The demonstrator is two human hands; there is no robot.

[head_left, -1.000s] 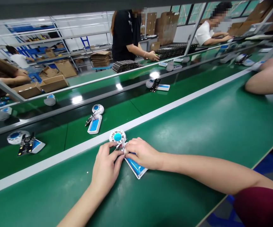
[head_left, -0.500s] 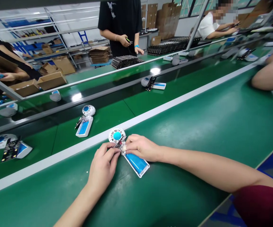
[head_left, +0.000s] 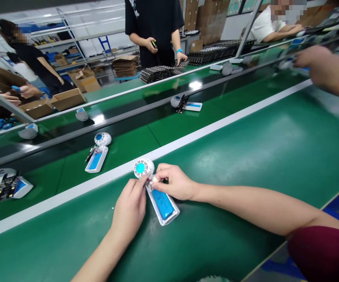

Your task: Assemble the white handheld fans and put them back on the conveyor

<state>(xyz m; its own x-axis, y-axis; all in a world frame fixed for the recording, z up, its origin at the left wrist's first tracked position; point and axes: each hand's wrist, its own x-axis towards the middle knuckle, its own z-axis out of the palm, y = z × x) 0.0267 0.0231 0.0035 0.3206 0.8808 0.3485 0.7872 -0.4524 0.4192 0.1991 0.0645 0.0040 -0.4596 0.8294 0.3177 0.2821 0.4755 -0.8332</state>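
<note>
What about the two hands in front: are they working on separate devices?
No, the left hand and the right hand are both at one white device.

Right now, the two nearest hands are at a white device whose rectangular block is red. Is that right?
Almost: the head view shows the rectangular block is blue, not red. The left hand and right hand are at the white device.

The person's right hand [head_left: 174,182] pinches a small white part [head_left: 155,179] at the neck of a white gadget [head_left: 144,167]; the left hand [head_left: 130,204] touches there too, above a green table [head_left: 231,156].
</note>
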